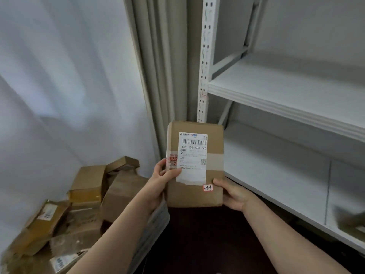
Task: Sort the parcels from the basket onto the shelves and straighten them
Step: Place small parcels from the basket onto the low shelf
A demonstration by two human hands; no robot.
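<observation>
A brown cardboard parcel (214, 147) with a white shipping label and a small red-edged sticker marked 334 is held upright in front of me. My left hand (161, 177) grips its left edge, thumb on the label. My right hand (232, 193) holds the lower right corner, thumb on the front face. The parcel hangs in the air left of the white metal shelves (296, 99), level with the lower board (276, 171). Several more cardboard parcels (87, 194) lie heaped at the lower left; the basket's pale rim (158, 220) shows under my left forearm.
A perforated white upright post (204, 62) stands at the shelf's left front corner. Grey curtains (158, 66) and a white wall are behind it. A blurred brown object (351, 220) lies on the lower board at far right. The floor below is dark.
</observation>
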